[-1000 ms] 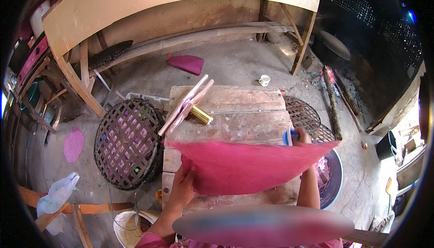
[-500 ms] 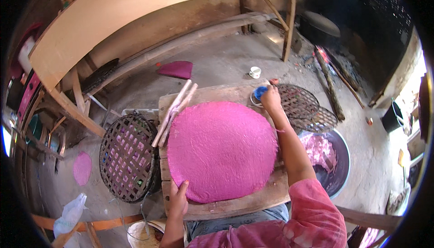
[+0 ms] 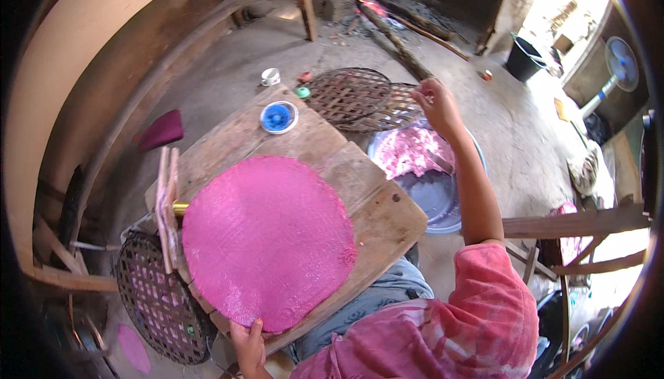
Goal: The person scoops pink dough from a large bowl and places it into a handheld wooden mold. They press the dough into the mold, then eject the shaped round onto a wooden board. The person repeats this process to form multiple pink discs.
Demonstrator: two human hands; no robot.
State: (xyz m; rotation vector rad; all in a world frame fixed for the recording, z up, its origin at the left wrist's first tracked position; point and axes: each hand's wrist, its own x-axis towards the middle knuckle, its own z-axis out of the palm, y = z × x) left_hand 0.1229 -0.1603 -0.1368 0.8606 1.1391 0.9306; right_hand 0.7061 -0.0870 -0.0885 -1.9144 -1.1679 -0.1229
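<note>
A large, flat round pink sheet (image 3: 270,241) lies on the wooden board (image 3: 387,220) in front of me. My left hand (image 3: 247,344) pinches its near edge, thumb on top; the fingers underneath are partly hidden. My right hand (image 3: 439,106) is raised beyond the far rim of the grey-blue basin (image 3: 482,164), beside the woven trays, its fingers curled together. Whatever is between those fingertips is too small to make out. Pink lumpy mash (image 3: 408,149) fills part of the basin. On the board's far corner stands a white bowl holding something blue (image 3: 278,117).
Two pale sticks (image 3: 167,206) lie at the board's left edge, above a woven basket (image 3: 162,303). Woven trays (image 3: 349,95), a white cup (image 3: 270,77) and a small green item (image 3: 303,93) sit beyond the board. Farther off, logs (image 3: 398,40) glow at one end.
My right hand has left the blue-filled bowl and swung right, toward the basin and trays. The view has turned right. My left hand stays at the sheet's near edge.
</note>
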